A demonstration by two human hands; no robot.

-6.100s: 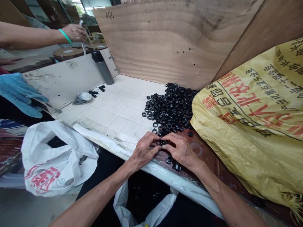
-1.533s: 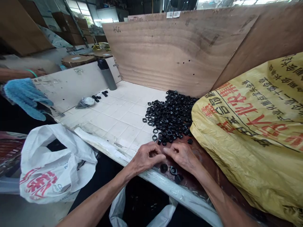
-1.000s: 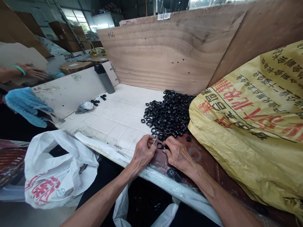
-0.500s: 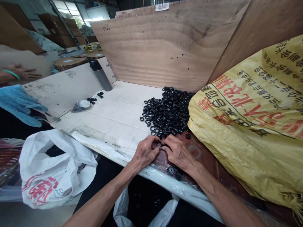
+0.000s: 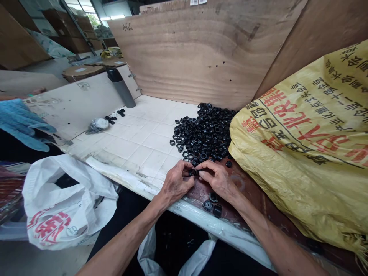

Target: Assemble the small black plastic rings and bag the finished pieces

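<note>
At the near edge of a big heap of small black plastic rings (image 5: 207,132), my two hands meet over the brown board. My left hand (image 5: 176,180) is closed, with a small black plastic part (image 5: 192,173) between thumb and fingers. Thumb and forefinger of my right hand (image 5: 217,178) pinch at the right side of the black bits there; whether it is one piece or two is too small to tell. Below my right hand lie a few round black parts (image 5: 207,206) near the table edge. One more black piece (image 5: 229,164) sits alone to the right.
A yellow woven sack (image 5: 287,153) fills the right side. Wooden panels (image 5: 186,57) wall the back. A grey bottle (image 5: 123,90) and a small plastic bag (image 5: 97,125) stand at the left. White bags (image 5: 69,207) hang below the front edge. A blue glove (image 5: 24,122) is at far left.
My right hand has lifted slightly and shifted right, its fingers now pinching at the black part. More round parts show beneath it. The other person's hand at far left has mostly withdrawn behind the panel.
</note>
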